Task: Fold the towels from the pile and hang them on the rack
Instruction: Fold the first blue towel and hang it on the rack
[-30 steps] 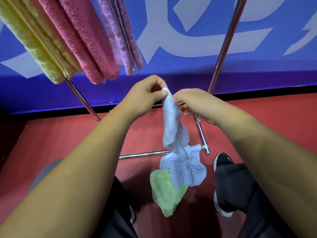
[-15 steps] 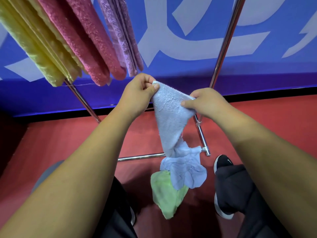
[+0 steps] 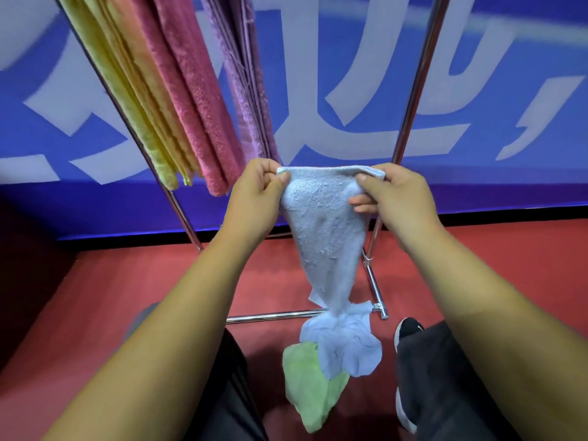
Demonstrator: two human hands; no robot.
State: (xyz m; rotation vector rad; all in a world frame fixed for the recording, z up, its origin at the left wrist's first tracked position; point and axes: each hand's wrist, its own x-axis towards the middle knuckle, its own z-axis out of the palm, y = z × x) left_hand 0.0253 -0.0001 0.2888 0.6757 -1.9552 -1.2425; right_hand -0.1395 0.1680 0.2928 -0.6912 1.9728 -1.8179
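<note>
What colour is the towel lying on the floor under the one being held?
Light green towel, crumpled on the red floor; the head view shows it.

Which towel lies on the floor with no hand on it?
The crumpled light green towel. The left hand and right hand pinch the pale blue towel; the yellow towel, pink towel and purple towel hang on the metal rack.

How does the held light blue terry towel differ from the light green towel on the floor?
The light blue terry towel is held up, its top edge pinched by the left hand and right hand; the light green towel lies loose on the red floor. The blue towel is spread flat at the top, bunched below; the green towel is crumpled throughout. Neither is folded or on the metal rack.
</note>
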